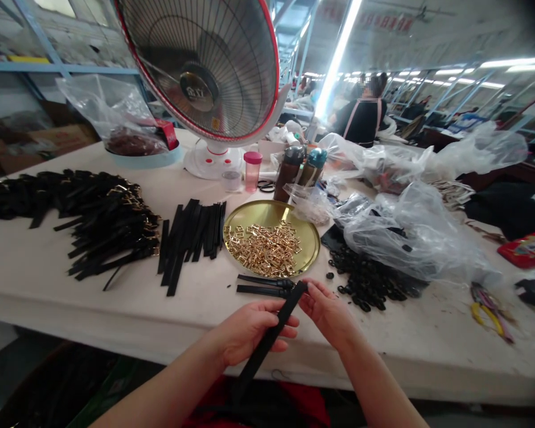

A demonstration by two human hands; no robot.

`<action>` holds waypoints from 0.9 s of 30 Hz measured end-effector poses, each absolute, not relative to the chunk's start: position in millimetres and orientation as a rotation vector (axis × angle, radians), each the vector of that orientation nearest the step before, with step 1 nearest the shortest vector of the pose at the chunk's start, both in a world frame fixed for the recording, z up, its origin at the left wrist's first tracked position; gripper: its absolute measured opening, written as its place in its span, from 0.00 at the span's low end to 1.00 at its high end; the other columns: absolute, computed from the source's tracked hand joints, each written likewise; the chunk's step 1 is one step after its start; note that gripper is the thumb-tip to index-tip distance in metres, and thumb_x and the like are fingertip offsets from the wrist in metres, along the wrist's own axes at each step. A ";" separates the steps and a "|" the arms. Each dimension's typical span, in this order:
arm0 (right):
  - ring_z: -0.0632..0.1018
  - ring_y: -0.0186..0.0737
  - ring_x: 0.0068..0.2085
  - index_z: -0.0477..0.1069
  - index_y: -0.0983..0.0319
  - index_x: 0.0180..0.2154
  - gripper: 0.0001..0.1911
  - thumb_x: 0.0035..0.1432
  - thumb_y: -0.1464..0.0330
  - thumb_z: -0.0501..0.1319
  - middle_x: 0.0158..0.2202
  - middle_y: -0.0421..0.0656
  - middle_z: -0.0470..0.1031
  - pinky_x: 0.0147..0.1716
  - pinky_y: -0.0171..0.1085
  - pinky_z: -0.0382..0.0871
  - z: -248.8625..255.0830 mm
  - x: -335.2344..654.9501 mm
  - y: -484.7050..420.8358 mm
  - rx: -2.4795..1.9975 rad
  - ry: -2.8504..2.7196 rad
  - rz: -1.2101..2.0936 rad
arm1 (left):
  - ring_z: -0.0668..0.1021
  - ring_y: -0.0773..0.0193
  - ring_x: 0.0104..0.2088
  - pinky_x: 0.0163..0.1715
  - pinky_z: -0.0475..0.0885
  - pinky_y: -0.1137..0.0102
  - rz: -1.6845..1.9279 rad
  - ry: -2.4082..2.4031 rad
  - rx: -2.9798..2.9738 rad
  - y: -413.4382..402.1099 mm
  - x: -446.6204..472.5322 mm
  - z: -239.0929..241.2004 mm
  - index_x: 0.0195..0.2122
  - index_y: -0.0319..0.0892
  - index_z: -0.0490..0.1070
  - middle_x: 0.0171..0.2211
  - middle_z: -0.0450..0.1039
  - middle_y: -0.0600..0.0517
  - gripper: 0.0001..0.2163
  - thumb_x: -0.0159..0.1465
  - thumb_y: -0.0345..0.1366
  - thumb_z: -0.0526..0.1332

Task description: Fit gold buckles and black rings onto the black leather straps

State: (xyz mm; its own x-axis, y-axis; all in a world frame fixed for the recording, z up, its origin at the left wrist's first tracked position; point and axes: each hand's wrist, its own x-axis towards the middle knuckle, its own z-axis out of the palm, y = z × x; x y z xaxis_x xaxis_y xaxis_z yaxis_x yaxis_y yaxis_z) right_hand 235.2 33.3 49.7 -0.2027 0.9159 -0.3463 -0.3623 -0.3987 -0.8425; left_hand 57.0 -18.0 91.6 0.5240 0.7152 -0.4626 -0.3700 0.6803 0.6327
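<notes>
My left hand (pixel 249 330) is closed around the middle of a black strap (pixel 267 342) that runs from my lap up to the table edge. My right hand (pixel 325 309) pinches the strap's upper end near its tip. Just beyond the hands, two more black straps (pixel 261 285) lie flat on the table. Behind them stands a round gold tray (pixel 303 235) holding a heap of small gold buckles (pixel 265 249). A pile of small black rings (pixel 368 279) lies to the right of the tray.
A bundle of plain black straps (pixel 191 238) and a big heap of straps with buckles (pixel 93 220) lie at left. A heater dish (pixel 205 65), cups and bottles (pixel 301 166) stand behind. Plastic bags (pixel 410 232) crowd the right; pliers (pixel 490 309) lie at right. A person sits far back.
</notes>
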 end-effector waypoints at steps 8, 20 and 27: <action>0.74 0.30 0.26 0.70 0.61 0.28 0.06 0.45 0.69 0.65 0.27 0.38 0.75 0.24 0.29 0.70 39.1 237.9 26.4 -1.033 -0.417 1.813 | 0.68 0.75 0.24 0.20 0.59 0.80 0.738 0.909 0.560 -15.8 56.4 75.5 0.43 0.38 0.68 0.33 0.70 0.50 0.15 0.56 0.38 0.57; 0.76 0.30 0.32 0.71 0.61 0.36 0.15 0.43 0.72 0.67 0.33 0.39 0.77 0.34 0.28 0.72 44.9 221.5 11.8 -0.937 -0.327 1.838 | 0.70 0.73 0.22 0.23 0.65 0.76 0.716 1.078 0.863 -15.4 59.1 73.1 0.41 0.36 0.67 0.30 0.67 0.53 0.14 0.53 0.33 0.56; 0.75 0.28 0.28 0.71 0.61 0.31 0.11 0.42 0.68 0.67 0.29 0.37 0.76 0.28 0.26 0.70 41.1 221.1 6.0 -1.020 -0.382 1.833 | 0.74 0.71 0.25 0.24 0.67 0.76 0.654 1.032 0.798 -19.7 60.0 76.5 0.42 0.39 0.67 0.35 0.71 0.49 0.15 0.53 0.31 0.54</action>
